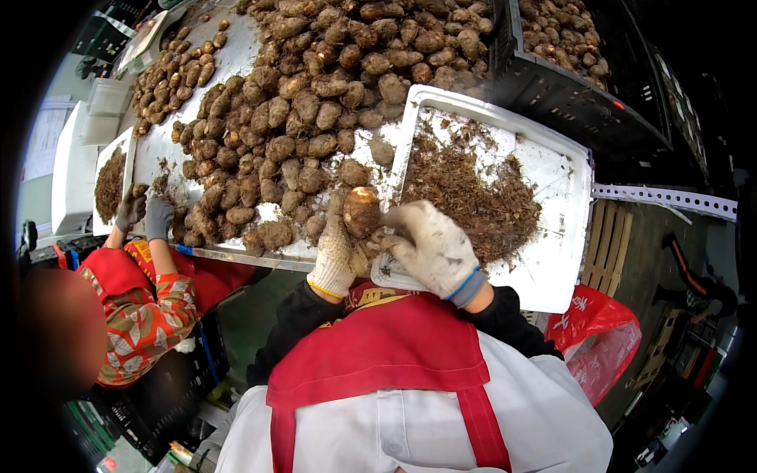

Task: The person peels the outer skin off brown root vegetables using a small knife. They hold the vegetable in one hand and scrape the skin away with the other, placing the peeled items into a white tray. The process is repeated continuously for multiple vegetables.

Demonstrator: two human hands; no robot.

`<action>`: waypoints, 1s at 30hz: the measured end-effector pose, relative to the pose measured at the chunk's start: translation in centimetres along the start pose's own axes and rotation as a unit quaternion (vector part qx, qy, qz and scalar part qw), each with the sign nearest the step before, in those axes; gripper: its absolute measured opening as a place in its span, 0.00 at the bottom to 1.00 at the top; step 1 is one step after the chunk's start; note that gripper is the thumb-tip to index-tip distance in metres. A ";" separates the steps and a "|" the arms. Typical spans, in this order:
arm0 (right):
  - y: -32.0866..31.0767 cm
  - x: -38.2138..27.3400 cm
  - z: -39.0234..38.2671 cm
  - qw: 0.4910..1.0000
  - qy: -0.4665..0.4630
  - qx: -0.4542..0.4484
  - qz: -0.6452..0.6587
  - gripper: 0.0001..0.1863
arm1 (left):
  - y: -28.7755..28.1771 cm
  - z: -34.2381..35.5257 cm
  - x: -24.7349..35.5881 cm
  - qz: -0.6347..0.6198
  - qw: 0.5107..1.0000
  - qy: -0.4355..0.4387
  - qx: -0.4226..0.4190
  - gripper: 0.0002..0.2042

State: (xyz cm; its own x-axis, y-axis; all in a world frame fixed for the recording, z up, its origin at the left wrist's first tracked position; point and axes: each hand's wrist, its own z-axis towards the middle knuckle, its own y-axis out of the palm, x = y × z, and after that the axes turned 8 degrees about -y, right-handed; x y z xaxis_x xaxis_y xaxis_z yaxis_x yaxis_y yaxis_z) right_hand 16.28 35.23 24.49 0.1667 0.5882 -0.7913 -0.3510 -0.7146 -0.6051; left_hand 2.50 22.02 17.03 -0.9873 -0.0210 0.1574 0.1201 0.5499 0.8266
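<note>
My left hand (pixel 334 254), in a soiled white knit glove, is closed around a brown, hairy taro corm (pixel 362 210) with a pale cut top. The corm is held upright above the table's near edge. Close by its right side is my right hand (pixel 432 246), gloved too, with its fingers curled in. Whether those fingers grip a small tool or fibres is hidden. Beyond my hands lies a large heap of unpeeled taro corms (pixel 307 102). To the right, a white foam tray (pixel 564 272) holds loose brown root fibres (pixel 473 197).
A black crate (pixel 568 83) of corms stands at the far right. On the left, a co-worker in a patterned sleeve (pixel 158 323) handles corms in grey gloves, beside another tray (pixel 101 162) of fibres. A red plastic bag (pixel 603 339) hangs low right, near a wooden pallet (pixel 607 244).
</note>
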 end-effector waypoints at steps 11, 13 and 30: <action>1.7 -0.2 -0.1 0.993 -0.061 -0.023 -0.097 0.08 | -1.2 1.3 -0.6 0.019 0.999 0.041 0.012 0.24; 1.0 0.7 -0.7 0.994 -0.009 -0.045 -0.099 0.08 | 0.5 1.0 -0.3 0.013 0.999 0.032 0.020 0.26; -0.4 -0.7 0.4 0.998 0.066 0.007 -0.007 0.28 | 0.3 -0.8 2.0 -0.023 0.996 -0.019 -0.085 0.27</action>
State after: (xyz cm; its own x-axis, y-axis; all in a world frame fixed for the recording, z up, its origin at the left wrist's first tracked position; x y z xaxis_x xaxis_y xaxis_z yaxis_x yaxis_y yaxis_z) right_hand 15.99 35.29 25.30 0.2911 0.5420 -0.7883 -0.3598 -0.7015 -0.6152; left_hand 0.59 21.43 18.00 -0.9951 -0.0100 0.0988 0.0866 0.4001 0.9124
